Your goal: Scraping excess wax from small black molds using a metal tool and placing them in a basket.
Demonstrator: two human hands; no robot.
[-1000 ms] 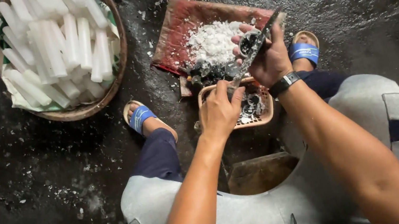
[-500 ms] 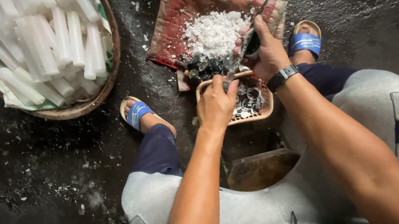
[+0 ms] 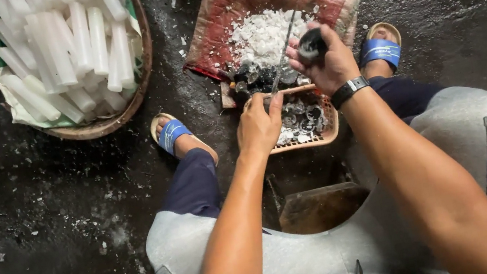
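Right hand [image 3: 328, 63] is up over the red board [image 3: 217, 14], fingers curled tight around a dark knife handle [image 3: 311, 48], and the thin blade [image 3: 282, 52] slants down across the heap of white shavings [image 3: 260, 36] toward the left hand. Left hand [image 3: 260, 126] sits low at the rim of the small orange basket [image 3: 325, 136], fingers bunched, thumb up near the blade tip; what it pinches, I can't tell. Dark shells and white bits fill that basket. Black wristwatch [image 3: 350, 89] on the right wrist. Blue sandals [image 3: 172, 132] on either side, wet dark floor [image 3: 45, 240], and far left a round basket [image 3: 140, 81] stacked with white sticks [image 3: 63, 48].
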